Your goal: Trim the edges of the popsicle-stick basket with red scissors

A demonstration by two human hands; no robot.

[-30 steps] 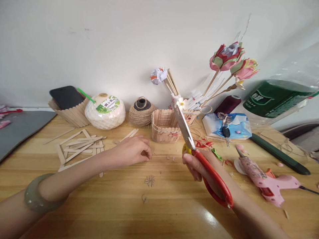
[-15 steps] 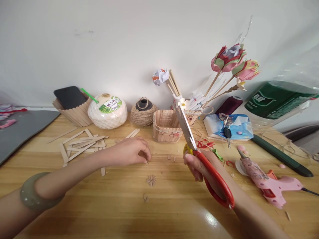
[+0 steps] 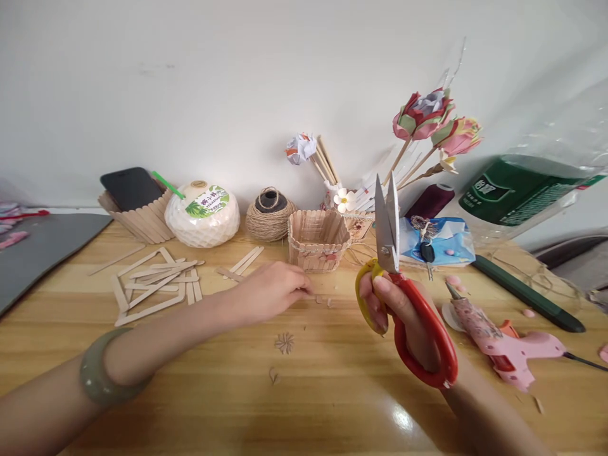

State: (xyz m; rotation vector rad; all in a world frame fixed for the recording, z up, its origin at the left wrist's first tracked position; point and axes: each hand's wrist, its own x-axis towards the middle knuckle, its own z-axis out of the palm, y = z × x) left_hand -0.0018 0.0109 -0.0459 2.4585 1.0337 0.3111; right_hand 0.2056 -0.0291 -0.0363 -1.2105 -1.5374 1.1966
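My right hand (image 3: 403, 301) grips a pair of scissors (image 3: 388, 221) with red and yellow handles. The blades point up and stand slightly apart, nothing between them. Low over the table, my left hand (image 3: 275, 291) has its fingertips pressed together beside small brownish scraps (image 3: 323, 301); whether it pinches one is hidden. Nearer to me lie a small flower-like piece (image 3: 284, 343) of thin brown strips and a curled scrap (image 3: 273, 375). Behind the left fingertips stands a small basket (image 3: 313, 254) made of wooden sticks.
Loose craft sticks (image 3: 154, 278) lie at left, before a coconut (image 3: 202, 218) and a phone (image 3: 132, 188) in a stick holder. Twine (image 3: 268, 221) and paper flowers (image 3: 422, 114) stand at the back. A pink glue gun (image 3: 508, 345) and green cutter (image 3: 527, 294) lie at right.
My left hand has moved right toward the small scraps. The scissors have swung more upright and to the right, and their blades have parted. The view has shifted slightly.
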